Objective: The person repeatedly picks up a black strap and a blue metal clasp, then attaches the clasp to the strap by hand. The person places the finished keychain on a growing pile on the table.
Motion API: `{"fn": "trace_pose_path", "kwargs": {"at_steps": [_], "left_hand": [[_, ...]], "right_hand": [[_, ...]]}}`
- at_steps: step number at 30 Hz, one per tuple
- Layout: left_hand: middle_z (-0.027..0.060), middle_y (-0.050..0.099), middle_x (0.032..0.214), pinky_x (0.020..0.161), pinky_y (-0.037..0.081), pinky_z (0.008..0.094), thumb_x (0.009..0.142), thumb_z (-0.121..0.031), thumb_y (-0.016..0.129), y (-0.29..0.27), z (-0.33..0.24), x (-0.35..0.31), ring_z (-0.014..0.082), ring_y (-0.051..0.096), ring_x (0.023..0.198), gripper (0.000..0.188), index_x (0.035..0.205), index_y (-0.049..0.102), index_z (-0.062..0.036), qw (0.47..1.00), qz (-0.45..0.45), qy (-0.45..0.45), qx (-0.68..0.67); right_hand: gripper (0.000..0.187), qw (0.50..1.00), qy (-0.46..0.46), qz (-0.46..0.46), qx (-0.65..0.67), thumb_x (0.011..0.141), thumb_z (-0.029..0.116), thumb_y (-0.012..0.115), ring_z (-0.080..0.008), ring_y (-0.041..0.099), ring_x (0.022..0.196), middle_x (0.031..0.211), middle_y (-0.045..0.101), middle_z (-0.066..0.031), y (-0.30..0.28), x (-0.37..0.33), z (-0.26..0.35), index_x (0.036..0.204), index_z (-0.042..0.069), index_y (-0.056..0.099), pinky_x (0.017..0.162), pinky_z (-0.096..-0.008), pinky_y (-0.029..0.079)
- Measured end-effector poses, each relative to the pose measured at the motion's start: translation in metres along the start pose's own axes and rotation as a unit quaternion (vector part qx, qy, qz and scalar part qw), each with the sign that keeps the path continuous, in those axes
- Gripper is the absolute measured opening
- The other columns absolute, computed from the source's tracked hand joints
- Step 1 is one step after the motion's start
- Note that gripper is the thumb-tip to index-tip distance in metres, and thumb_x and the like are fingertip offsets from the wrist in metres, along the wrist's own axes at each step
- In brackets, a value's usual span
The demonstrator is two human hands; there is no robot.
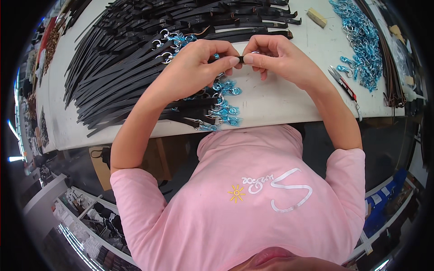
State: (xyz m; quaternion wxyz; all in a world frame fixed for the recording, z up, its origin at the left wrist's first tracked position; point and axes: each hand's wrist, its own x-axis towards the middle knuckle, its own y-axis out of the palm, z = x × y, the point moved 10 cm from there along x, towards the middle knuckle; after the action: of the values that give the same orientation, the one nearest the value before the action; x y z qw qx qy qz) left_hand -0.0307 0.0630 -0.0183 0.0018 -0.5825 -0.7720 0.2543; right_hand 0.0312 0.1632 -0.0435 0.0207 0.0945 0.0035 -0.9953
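My left hand and my right hand meet above the table, thumbs and fingertips pinched close together. Between them shows the short dark end of a black strap, gripped from both sides. A silver metal ring peeks out at my right fingertips; whether it joins the strap is hidden. Below my left hand lie black straps fitted with silver rings and clasps in blue plastic film. More film-wrapped clasps rest just beyond my left wrist.
A large pile of black straps spreads over the left of the white table. At the right lie a heap of blue-wrapped clasps, snips with red-and-black handles and brown straps. A yellowish block sits at the back.
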Motion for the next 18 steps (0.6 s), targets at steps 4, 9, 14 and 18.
{"fn": "trace_pose_path", "kwargs": {"at_steps": [4, 9, 14, 18], "left_hand": [[-0.0006, 0.065, 0.082, 0.055, 0.040, 0.0213, 0.096, -0.014, 0.067, -0.019, -0.023, -0.016, 0.0045, 0.049, 0.063, 0.024, 0.116, 0.068, -0.0018, 0.982, -0.110, 0.122, 0.095], [0.0076, 0.070, 0.087, 0.057, 0.049, 0.0318, 0.085, -0.016, 0.077, -0.016, -0.035, -0.025, 0.0241, 0.063, 0.062, 0.021, 0.103, 0.072, -0.0056, 0.939, -0.204, 0.164, 0.223], [0.0067, 0.070, 0.086, 0.056, 0.048, 0.0315, 0.085, -0.011, 0.076, -0.013, -0.032, -0.026, 0.0239, 0.063, 0.062, 0.019, 0.103, 0.073, -0.0062, 0.940, -0.207, 0.178, 0.205], [0.0069, 0.071, 0.087, 0.056, 0.048, 0.0291, 0.083, -0.008, 0.076, -0.015, -0.026, -0.025, 0.0208, 0.063, 0.063, 0.021, 0.104, 0.073, -0.0054, 0.939, -0.215, 0.188, 0.193]], "right_hand": [[0.022, 1.000, 0.011, 0.019, -0.005, 0.098, 0.026, 0.066, -0.0060, 0.056, 0.077, 0.082, 0.059, 0.0019, -0.002, 0.000, -0.002, 0.098, 0.004, 0.064, 0.067, -0.0229, 0.049], [0.021, 1.000, 0.005, 0.015, -0.016, 0.100, 0.025, 0.062, -0.0059, 0.054, 0.078, 0.083, 0.057, 0.0026, -0.001, -0.002, 0.002, 0.100, 0.004, 0.061, 0.072, -0.0221, 0.046], [0.020, 0.997, -0.030, 0.068, -0.028, 0.103, 0.023, 0.058, -0.0055, 0.051, 0.076, 0.082, 0.055, 0.0028, 0.011, 0.003, 0.006, 0.099, 0.003, 0.060, 0.072, -0.0225, 0.044], [0.016, 0.993, -0.055, 0.028, -0.099, 0.102, 0.017, 0.057, -0.0071, 0.048, 0.077, 0.081, 0.053, 0.0022, 0.015, 0.004, 0.009, 0.098, 0.002, 0.059, 0.071, -0.0246, 0.042]]}}
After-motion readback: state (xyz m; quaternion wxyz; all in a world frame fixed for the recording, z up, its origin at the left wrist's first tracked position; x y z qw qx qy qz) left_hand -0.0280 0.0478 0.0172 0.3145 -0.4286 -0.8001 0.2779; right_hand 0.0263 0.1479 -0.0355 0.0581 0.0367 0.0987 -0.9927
